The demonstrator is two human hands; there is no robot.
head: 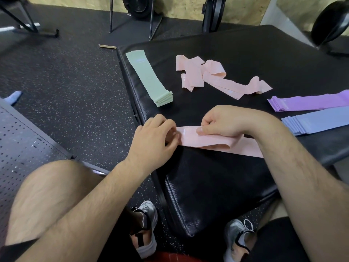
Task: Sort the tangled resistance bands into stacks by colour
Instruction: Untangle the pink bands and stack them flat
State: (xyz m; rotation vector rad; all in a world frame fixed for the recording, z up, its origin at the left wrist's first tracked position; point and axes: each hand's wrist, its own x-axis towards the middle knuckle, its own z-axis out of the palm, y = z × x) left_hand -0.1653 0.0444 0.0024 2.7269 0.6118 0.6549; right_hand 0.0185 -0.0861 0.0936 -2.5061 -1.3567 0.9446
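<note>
Pinching a pink band [205, 143], left hand [155, 138] and right hand [229, 122] (forearm [287, 154] hides its end).

1 view, from a wide-angle camera on the person's head. It faces forward and steeply down, close over the left hand [154, 137] and right hand [224, 122] at mid-frame on a black mat [236, 50]. A knee [56, 186] and 2 shoes [146, 224] sit at the bottom edge, speckled floor [75, 82] and the far wall [179, 6] at the top.
</note>
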